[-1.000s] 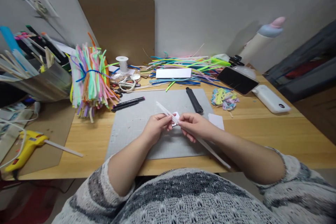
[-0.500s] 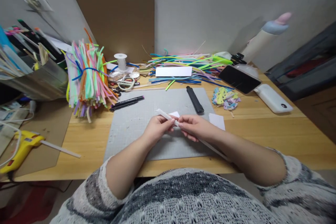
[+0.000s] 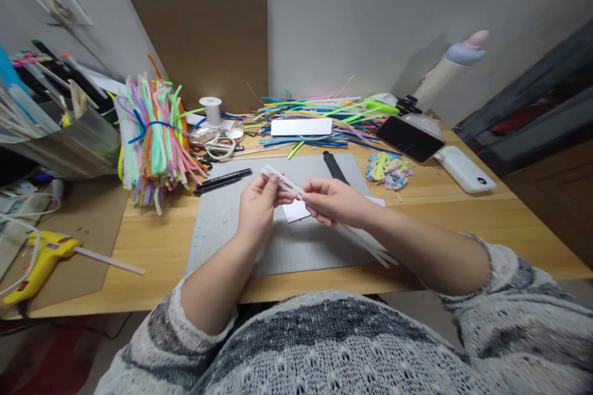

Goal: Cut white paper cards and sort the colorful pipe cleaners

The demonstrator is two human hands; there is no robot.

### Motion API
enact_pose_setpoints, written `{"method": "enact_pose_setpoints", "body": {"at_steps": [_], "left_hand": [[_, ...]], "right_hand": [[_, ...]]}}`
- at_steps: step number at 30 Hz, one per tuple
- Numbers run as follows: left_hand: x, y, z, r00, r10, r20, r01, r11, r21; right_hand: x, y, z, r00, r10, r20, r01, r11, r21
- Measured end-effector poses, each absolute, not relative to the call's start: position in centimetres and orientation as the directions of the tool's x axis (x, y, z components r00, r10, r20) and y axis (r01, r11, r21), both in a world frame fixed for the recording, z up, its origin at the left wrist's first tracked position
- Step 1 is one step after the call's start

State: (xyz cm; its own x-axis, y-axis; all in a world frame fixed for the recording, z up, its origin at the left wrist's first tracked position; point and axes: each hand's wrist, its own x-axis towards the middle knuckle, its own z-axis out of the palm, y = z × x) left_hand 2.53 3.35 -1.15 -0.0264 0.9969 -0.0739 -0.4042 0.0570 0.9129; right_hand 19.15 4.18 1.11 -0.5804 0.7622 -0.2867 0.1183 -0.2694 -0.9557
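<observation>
My left hand pinches the upper-left ends of a few white pipe cleaners between thumb and fingers. Further down the same pipe cleaners, my right hand is closed around them; their tails stick out beneath the right forearm, toward the table's front edge. Two tips show side by side past the left fingers. Both hands are above a grey cutting mat. Under them lies a white piece of card, partly covered by the right hand. A black tool with a slim handle rests just behind the right hand.
Black pens lie on the mat's left edge. A bundle of coloured pipe cleaners stands at left, near a yellow glue gun. Loose pipe cleaners line the wall. A phone and white device sit at right.
Both hands have risen and moved farther from my body with the pipe cleaners. The left hand has slid toward their tips, widening the gap between my hands. The tails have spread apart.
</observation>
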Motion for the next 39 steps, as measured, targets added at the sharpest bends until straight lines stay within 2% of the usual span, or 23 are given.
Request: {"method": "enact_pose_setpoints", "body": {"at_steps": [7,11,13,17,20,22,28,32,35,39], "left_hand": [[2.7,4.3,3.4,-0.045,0.975,0.219,-0.218,-0.224,0.95],[2.6,5.0,5.9,-0.195,0.851,0.488,-0.154,-0.518,0.842],[2.7,5.2,6.9,-0.163,0.832,0.53,-0.171,-0.553,0.816],[3.2,5.3,8.0,0.06,0.887,0.458,-0.232,-0.434,0.87],[3.6,5.3,8.1,0.043,0.899,0.436,-0.258,-0.412,0.874],[3.8,5.4,7.9,0.013,0.904,0.427,-0.279,-0.407,0.87],[3.9,5.6,7.7,0.025,0.932,0.363,-0.345,-0.332,0.878],[3.8,5.7,7.6,0.086,0.94,0.329,-0.343,-0.282,0.896],[3.6,5.8,7.3,0.163,0.934,0.318,-0.364,-0.242,0.899],[3.6,5.7,7.0,0.215,0.934,0.286,-0.391,-0.186,0.902]], "right_hand": [[18.7,5.3,3.9,-0.557,0.826,-0.088,-0.024,-0.122,-0.992],[19.2,6.5,5.8,-0.436,0.892,0.118,-0.069,0.098,-0.993],[19.8,7.0,6.8,-0.386,0.889,0.246,-0.027,0.255,-0.966],[20.6,7.3,8.3,-0.27,0.816,0.511,0.195,0.566,-0.801],[20.7,6.9,8.7,-0.226,0.736,0.638,0.348,0.672,-0.653],[20.6,6.5,8.7,-0.242,0.688,0.684,0.39,0.715,-0.581],[20.6,6.0,8.0,-0.317,0.638,0.702,0.375,0.764,-0.525],[21.0,6.0,8.0,-0.368,0.644,0.671,0.467,0.752,-0.465],[21.1,5.9,8.2,-0.355,0.647,0.675,0.53,0.734,-0.426],[20.9,5.7,8.3,-0.336,0.617,0.711,0.504,0.756,-0.418]]}}
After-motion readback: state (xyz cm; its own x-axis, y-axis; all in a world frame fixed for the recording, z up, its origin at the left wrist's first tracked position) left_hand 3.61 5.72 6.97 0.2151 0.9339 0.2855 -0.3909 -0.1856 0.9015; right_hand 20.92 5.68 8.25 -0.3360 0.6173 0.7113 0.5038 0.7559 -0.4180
